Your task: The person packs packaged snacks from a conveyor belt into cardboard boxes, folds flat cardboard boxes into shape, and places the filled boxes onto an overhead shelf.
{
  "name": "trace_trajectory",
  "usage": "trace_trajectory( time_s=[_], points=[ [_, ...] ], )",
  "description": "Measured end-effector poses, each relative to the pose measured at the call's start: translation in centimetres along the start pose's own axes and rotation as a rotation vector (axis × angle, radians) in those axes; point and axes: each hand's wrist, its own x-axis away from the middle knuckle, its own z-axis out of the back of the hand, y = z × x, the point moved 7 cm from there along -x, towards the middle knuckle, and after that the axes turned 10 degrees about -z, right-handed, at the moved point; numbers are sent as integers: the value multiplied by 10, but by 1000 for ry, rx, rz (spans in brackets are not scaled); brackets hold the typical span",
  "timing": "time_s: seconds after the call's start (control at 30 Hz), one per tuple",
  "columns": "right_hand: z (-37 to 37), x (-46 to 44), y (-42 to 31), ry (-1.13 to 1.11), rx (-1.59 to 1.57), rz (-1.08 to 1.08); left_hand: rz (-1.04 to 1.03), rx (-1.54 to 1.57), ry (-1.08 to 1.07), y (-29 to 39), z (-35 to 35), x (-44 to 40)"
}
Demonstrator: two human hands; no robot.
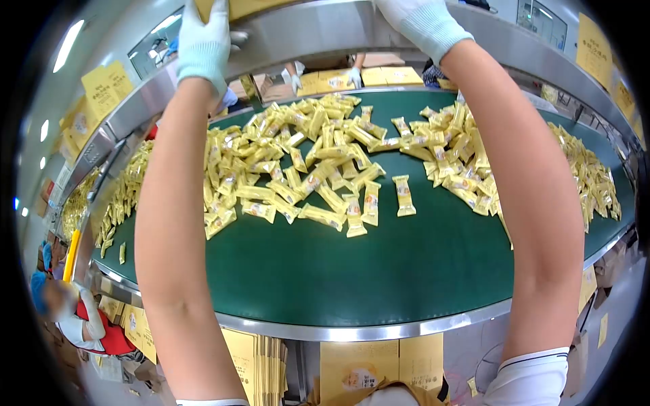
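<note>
Both my arms reach up over a green conveyor belt (325, 271) to a raised metal shelf (305, 34). My left hand (204, 44), in a white knit glove, is at the top edge of the view, its fingers closed around the edge of a yellow carton (254, 7) on the shelf. Most of that carton is cut off by the frame. Also gloved, my right hand (420, 24) is at the shelf farther right; its fingers are out of frame. Below my arms lie heaps of yellow wrapped snack bars (318, 155), with one single bar (403, 195) apart from them.
Across the belt, another person's gloved hands (354, 78) are at yellow cartons (333, 81). A person in a red apron (95, 318) is at the lower left. Flat cartons (254, 365) are stacked below the belt's near metal rim (365, 331).
</note>
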Motion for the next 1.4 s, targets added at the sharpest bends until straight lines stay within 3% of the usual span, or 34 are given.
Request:
trace_trajectory(
  time_s=[0.07,0.17,0.23,0.33,0.37,0.4,0.43,0.47,0.5,0.53,0.57,0.6,0.67,0.73,0.8,0.87,1.0,1.03,1.13,1.23,1.4],
  points=[
    [-4,7,-5,-99,170,27,-22,-325,13,3,-4,10],
    [-3,16,-17,-180,281,101,-26,-324,-84,2,-8,28],
    [6,36,-12,-67,256,312,-253,-392,-117,10,-9,57],
    [53,132,-27,-327,-37,50,-443,-485,-524,51,-17,193],
    [83,173,-44,-241,-87,109,-205,-303,-786,69,-13,252],
    [100,220,-45,-531,22,-87,-189,-141,-1225,89,-2,307],
    [118,275,-38,-872,-208,-259,-59,47,-1518,85,19,384],
    [137,326,-38,-1114,-264,-435,130,207,-1915,109,33,439],
    [159,397,-33,-1400,-260,-714,383,201,-2457,104,67,521],
    [188,458,-36,-1590,-248,-858,735,129,-2477,121,77,546],
    [220,523,-29,-1781,-28,-1001,848,10,-2356,108,94,600],
    [250,586,-25,-1957,211,-1138,992,-165,-2071,100,101,629],
    [273,668,-30,-1580,405,-1421,1179,-461,-1459,95,111,665],
    [264,707,-52,-1063,195,-1732,1258,-392,-1069,98,105,717],
    [234,707,-83,-689,-139,-1989,1323,-302,-770,96,100,741],
    [231,723,-75,-633,-133,-1920,1381,-215,-552,88,103,750],
    [239,719,-78,-622,-164,-1829,1255,-134,-572,78,109,765],
    [239,752,-63,-658,-99,-1755,1275,-52,-570,98,102,739],
    [239,755,-66,-597,-147,-1902,1290,-216,-631,115,110,731],
    [239,735,-69,-528,-169,-1690,1359,-191,-644,133,114,717],
    [245,737,-68,-563,-185,-1691,1364,-191,-598,149,113,704]
  ],
)
